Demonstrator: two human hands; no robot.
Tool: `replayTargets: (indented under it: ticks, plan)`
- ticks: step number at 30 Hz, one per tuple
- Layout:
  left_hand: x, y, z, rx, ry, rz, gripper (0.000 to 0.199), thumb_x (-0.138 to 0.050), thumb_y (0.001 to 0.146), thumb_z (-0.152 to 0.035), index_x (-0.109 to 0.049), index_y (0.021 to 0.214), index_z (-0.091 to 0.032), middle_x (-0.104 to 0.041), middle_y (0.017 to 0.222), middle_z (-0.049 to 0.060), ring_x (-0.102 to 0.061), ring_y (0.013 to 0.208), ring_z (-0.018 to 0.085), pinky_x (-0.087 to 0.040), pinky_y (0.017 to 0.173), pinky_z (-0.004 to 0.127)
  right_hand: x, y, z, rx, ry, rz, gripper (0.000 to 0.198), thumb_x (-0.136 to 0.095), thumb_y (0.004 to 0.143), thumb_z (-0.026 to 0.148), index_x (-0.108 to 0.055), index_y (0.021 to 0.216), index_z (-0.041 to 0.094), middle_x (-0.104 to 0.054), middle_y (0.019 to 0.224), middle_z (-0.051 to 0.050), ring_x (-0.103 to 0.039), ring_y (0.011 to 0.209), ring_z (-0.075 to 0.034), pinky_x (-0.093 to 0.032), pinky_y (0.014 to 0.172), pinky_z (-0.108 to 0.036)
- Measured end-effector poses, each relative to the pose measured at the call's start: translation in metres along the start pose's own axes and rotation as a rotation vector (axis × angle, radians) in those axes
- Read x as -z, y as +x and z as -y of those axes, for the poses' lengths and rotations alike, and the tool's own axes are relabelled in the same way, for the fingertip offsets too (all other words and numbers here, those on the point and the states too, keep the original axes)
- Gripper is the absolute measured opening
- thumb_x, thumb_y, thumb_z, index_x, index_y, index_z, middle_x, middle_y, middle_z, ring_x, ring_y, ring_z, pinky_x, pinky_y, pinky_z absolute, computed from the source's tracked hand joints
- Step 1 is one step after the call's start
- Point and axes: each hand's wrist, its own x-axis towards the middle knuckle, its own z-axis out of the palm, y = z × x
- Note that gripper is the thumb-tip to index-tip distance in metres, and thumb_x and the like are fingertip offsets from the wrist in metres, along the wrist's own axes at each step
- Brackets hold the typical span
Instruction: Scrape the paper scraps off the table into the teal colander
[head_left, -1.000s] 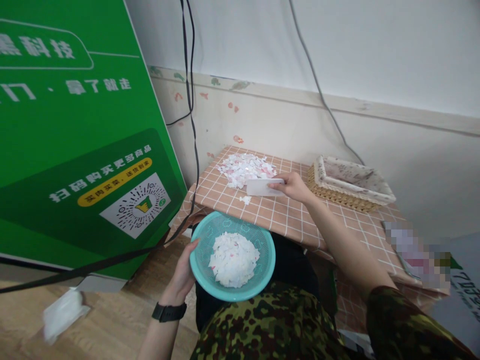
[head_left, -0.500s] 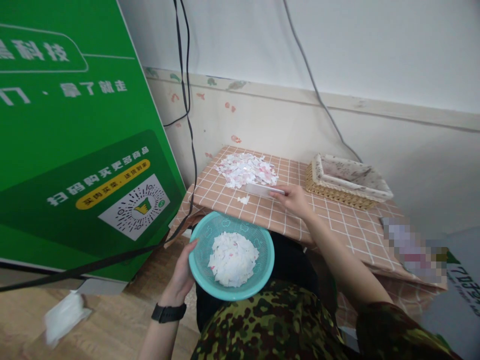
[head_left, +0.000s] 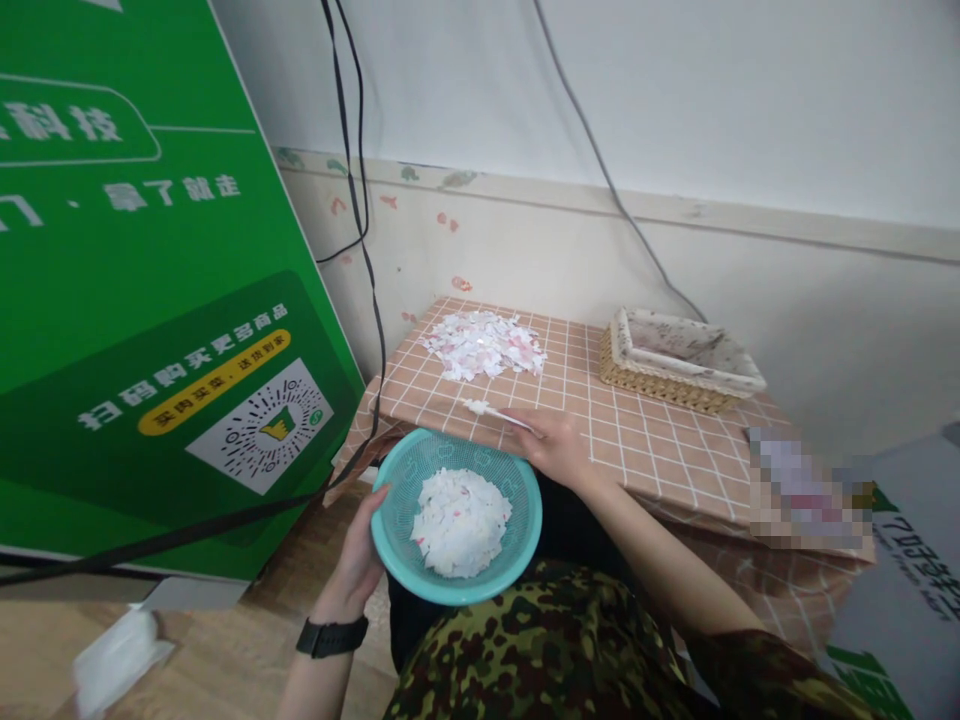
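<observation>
My left hand (head_left: 358, 555) is closed on the left rim of a turquoise plastic colander (head_left: 531, 535), held over my lap below the table's front edge. Torn white paper scraps (head_left: 461, 525), with a few pink bits, are heaped in it. My right hand (head_left: 556, 445) grips a thin flat white card (head_left: 514, 418), seen almost edge-on near the table edge just above the colander. At the card's far end lie a few small scraps (head_left: 475, 406). Behind them, a larger pile of white and pinkish paper scraps (head_left: 484, 345) rests on the checked tablecloth.
A lined wicker basket (head_left: 675, 385) stands on the brown checked table (head_left: 577, 350) at the right. Farther right is a blurred-out item (head_left: 806, 485). A black strap (head_left: 373, 300) hangs before the green cabinet (head_left: 172, 260). White plastic (head_left: 120, 655) lies on the floor.
My right hand has drawn the card and the few small scraps toward the table's front edge, away from the large pile. The card has turned edge-on. My left hand still holds the colander.
</observation>
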Motion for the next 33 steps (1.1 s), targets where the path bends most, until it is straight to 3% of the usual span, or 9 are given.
replayTargets:
  ticks: [6,11,21,24,28,33]
  plan:
    - [0.000,0.001,0.003,-0.014,-0.013,-0.035,0.025,-0.069,0.073,-0.028,-0.070,0.092,-0.013,-0.075,0.087,0.008,-0.069,0.080,0.023,-0.053,0.079,0.032,-0.037,0.001,0.007,0.238,-0.167,0.054,0.037,-0.047,0.087,0.014,-0.060,0.121,0.023,-0.068,0.114,-0.005,-0.065,0.102,-0.017,-0.054,0.085,-0.032]
    - [0.003,0.001,0.003,0.006,-0.018,-0.030,0.023,-0.068,0.074,-0.028,-0.070,0.092,-0.013,-0.075,0.084,0.007,-0.069,0.077,0.021,-0.053,0.077,0.031,-0.040,-0.005,0.006,0.305,-0.370,-0.008,0.036,-0.048,0.084,0.009,-0.060,0.117,0.015,-0.068,0.112,-0.009,-0.065,0.100,-0.019,-0.054,0.083,-0.032]
    - [0.000,0.001,0.005,-0.005,-0.028,0.001,0.023,-0.068,0.075,-0.029,-0.071,0.092,-0.013,-0.075,0.084,0.006,-0.069,0.078,0.021,-0.052,0.078,0.030,0.009,-0.037,-0.015,0.057,-0.607,-0.144,0.032,-0.049,0.086,0.013,-0.063,0.114,0.019,-0.071,0.105,-0.008,-0.069,0.083,-0.017,-0.052,0.068,-0.026]
    - [0.001,0.002,0.006,0.001,-0.021,-0.002,0.022,-0.068,0.075,-0.028,-0.072,0.091,-0.013,-0.075,0.081,0.005,-0.069,0.077,0.021,-0.052,0.078,0.031,0.027,-0.044,-0.022,-0.038,-0.661,-0.215,0.028,-0.049,0.088,0.021,-0.066,0.110,0.019,-0.074,0.089,-0.007,-0.068,0.069,-0.016,-0.047,0.060,-0.025]
    - [0.000,0.002,0.006,-0.003,-0.022,-0.004,0.022,-0.068,0.075,-0.027,-0.071,0.091,-0.013,-0.076,0.081,0.006,-0.069,0.076,0.022,-0.052,0.081,0.033,0.043,-0.036,-0.026,-0.272,-0.678,-0.353,0.032,-0.047,0.091,0.035,-0.070,0.104,0.018,-0.070,0.068,-0.006,-0.062,0.054,-0.017,-0.039,0.053,-0.026]
    - [-0.002,0.001,0.004,0.016,-0.006,0.006,0.026,-0.067,0.075,-0.029,-0.071,0.094,-0.012,-0.076,0.088,0.009,-0.069,0.090,0.026,-0.050,0.088,0.036,0.043,-0.016,-0.036,-0.358,-0.510,-0.307,0.037,-0.043,0.092,0.041,-0.068,0.110,0.020,-0.072,0.078,-0.008,-0.063,0.061,-0.019,-0.039,0.056,-0.027]
